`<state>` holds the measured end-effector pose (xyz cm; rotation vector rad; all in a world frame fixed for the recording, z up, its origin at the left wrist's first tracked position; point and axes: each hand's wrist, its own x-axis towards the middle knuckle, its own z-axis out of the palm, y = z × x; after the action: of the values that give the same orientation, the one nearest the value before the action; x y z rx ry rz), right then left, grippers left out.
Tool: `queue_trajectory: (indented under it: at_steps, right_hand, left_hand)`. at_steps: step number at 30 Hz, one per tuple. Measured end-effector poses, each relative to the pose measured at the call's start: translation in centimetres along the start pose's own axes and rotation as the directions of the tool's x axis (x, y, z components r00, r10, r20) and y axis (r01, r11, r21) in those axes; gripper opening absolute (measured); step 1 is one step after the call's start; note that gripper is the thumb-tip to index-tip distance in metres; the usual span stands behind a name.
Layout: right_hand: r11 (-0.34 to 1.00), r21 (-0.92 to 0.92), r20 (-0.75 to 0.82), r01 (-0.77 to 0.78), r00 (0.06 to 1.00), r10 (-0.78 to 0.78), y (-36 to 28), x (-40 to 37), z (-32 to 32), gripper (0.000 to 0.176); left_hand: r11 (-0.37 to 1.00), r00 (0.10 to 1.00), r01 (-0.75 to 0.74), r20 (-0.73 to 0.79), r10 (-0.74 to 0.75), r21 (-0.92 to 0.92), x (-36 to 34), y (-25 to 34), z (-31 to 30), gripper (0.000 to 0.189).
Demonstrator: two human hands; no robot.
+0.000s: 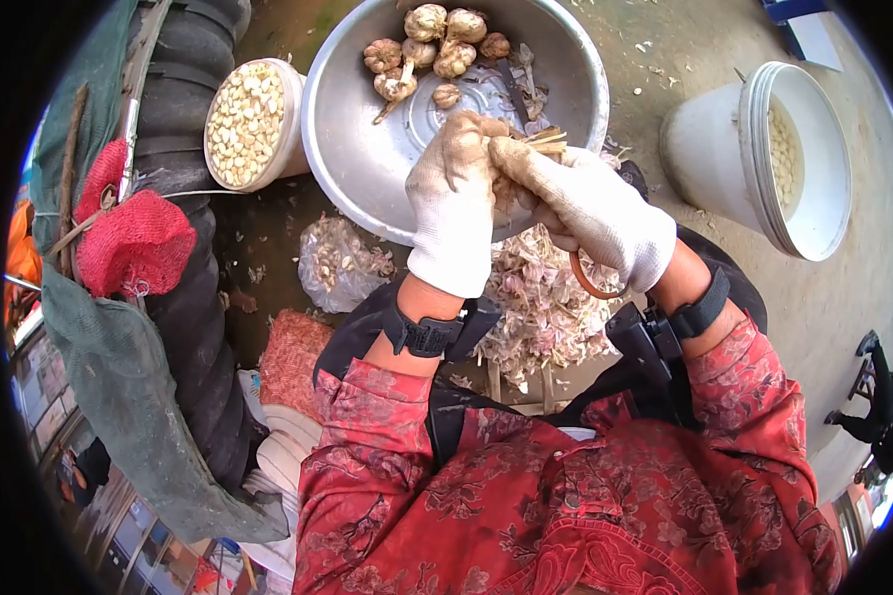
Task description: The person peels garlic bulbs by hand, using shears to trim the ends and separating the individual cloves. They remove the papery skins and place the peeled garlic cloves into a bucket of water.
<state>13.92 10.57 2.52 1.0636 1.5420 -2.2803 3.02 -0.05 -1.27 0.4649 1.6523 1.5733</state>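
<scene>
My left hand [454,203], in a white glove soiled at the fingers, is closed on a garlic bulb [507,190] over the near rim of a metal basin [352,188]. My right hand [600,208], gloved the same way, grips that bulb from the other side, its thumb meeting the left fingers. Dry stalks [548,142] stick out above the right thumb; the gloves hide most of the bulb. A curved brown loop [587,282] hangs beneath the right hand. Several whole garlic bulbs [425,55] lie at the basin's far side, with loose skins nearby.
Peeled cloves fill a white tub [295,119] on the left and partly fill a tilted white bucket [714,139] on the right. Garlic skins [551,297] are heaped below the basin. A clear plastic bag [339,263] and red mesh [134,243] lie leftward. Another person [888,407] is far right.
</scene>
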Motion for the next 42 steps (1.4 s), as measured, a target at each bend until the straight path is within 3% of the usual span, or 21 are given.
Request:
queue_trajectory:
  at_steps: [1, 3, 12, 16, 20, 29, 32, 33, 34, 36, 39, 40, 41, 42]
  right_hand:
    - [1.000, -0.008, -0.005, 0.001, 1.000, -0.001, -0.2, -0.1, 0.0, 0.048]
    - [1.000, -0.015, -0.009, 0.003, 1.000, -0.003, -0.2, 0.0, -0.1, 0.049]
    - [0.998, 0.044, 0.059, -0.036, 0.998, 0.033, -0.9, -0.4, 0.3, 0.045]
    - [0.998, 0.005, -0.018, 0.058, 0.998, -0.058, -1.0, -0.7, 1.0, 0.045]
    - [0.983, -0.144, -0.066, 0.113, 0.990, -0.123, -0.1, 0.1, 0.9, 0.046]
    - [0.934, -0.270, -0.156, 0.235, 0.946, -0.283, 1.5, 1.0, 1.1, 0.045]
    - [0.947, -0.163, -0.200, 0.277, 0.931, -0.307, 1.7, 0.9, 1.8, 0.044]
    - [0.946, -0.165, -0.198, 0.279, 0.931, -0.308, 1.6, 0.8, 1.9, 0.044]
    - [0.911, -0.299, -0.171, 0.283, 0.924, -0.343, 1.5, 0.8, 1.9, 0.042]
    - [0.814, -0.468, -0.088, 0.345, 0.898, -0.431, 2.1, 1.1, 1.8, 0.039]
    - [0.753, -0.546, -0.033, 0.369, 0.888, -0.459, 1.4, 0.7, 1.6, 0.039]
    - [0.813, -0.426, -0.034, 0.398, 0.890, -0.454, 1.9, 1.0, 1.7, 0.039]
    - [0.813, -0.425, -0.034, 0.398, 0.890, -0.454, 1.9, 0.9, 1.6, 0.039]
    - [0.750, -0.530, 0.030, 0.394, 0.893, -0.448, 1.8, 0.7, 1.4, 0.039]
  left_hand:
    - [1.000, 1.000, 0.001, 0.000, -0.001, 0.000, 0.3, 0.4, -0.4, 0.045]
    - [0.927, 0.965, 0.259, 0.108, -0.238, -0.273, 1.1, 1.4, -1.0, 0.050]
    - [0.831, 0.911, 0.412, 0.187, -0.368, -0.374, 1.1, 1.2, -1.3, 0.029]
    - [0.774, 0.880, 0.474, 0.253, -0.401, -0.419, 1.1, 1.3, -1.4, 0.023]
    - [0.766, 0.889, 0.458, 0.203, -0.411, -0.450, 0.7, 1.8, -0.7, 0.027]
    - [0.769, 0.874, 0.480, 0.149, -0.463, -0.422, 0.5, 0.7, -0.6, 0.031]
    - [0.778, 0.863, 0.503, 0.166, -0.477, -0.378, 0.6, 0.8, -0.6, 0.029]
    - [0.794, 0.886, 0.438, 0.056, -0.460, -0.422, 0.7, 1.4, 0.1, 0.026]
    - [0.808, 0.896, 0.369, -0.057, -0.441, -0.459, 0.8, 1.7, 0.4, 0.024]
    - [0.807, 0.915, 0.346, -0.018, -0.403, -0.479, 1.0, 0.8, -0.3, 0.023]
    - [0.837, 0.933, 0.350, 0.080, -0.350, -0.421, 1.1, -0.3, -1.7, 0.026]
    - [0.848, 0.939, 0.336, 0.076, -0.336, -0.410, 1.0, 0.3, -1.6, 0.026]
    - [0.859, 0.944, 0.322, 0.071, -0.321, -0.398, 1.0, 0.6, -1.5, 0.026]
    - [0.859, 0.945, 0.321, 0.070, -0.321, -0.398, 1.1, 0.6, -1.8, 0.026]
